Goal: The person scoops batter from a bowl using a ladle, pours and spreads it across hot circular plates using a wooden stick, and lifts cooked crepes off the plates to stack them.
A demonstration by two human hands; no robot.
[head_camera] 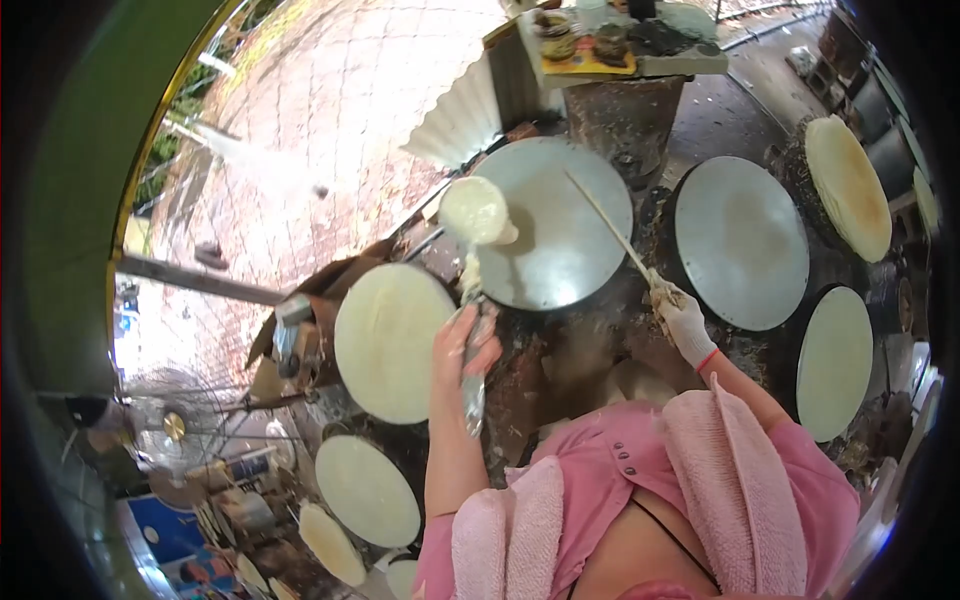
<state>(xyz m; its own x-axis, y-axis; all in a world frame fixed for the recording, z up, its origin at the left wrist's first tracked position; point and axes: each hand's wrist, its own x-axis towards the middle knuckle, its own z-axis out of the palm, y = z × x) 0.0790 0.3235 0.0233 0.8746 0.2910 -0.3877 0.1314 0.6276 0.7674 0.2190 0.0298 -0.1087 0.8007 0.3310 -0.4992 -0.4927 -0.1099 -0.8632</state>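
Observation:
My left hand [471, 341] grips the handle of a batter-coated ladle [474, 210]. Pale batter fills its round bowl, which is over the left edge of a round grey metal griddle [559, 247]. In a white knit glove, my right hand [681, 319] is closed around a thin wooden stick [606, 216], whose far end reaches above that same griddle. Batter residue cakes the glove's fingers and the stick's lower part. A pale round sheet of batter [394, 345] covers another griddle beside my left hand. To the right of my gloved hand lies a second grey griddle [742, 247] with a brownish patch.
More pale rounds lie at lower left [367, 491] and right [834, 367]. One browned flatbread [851, 191] has raised edges. Jars [555, 41] stand on a ledge at the back. A fan [174, 427] is at left, near a wooden bar [206, 279].

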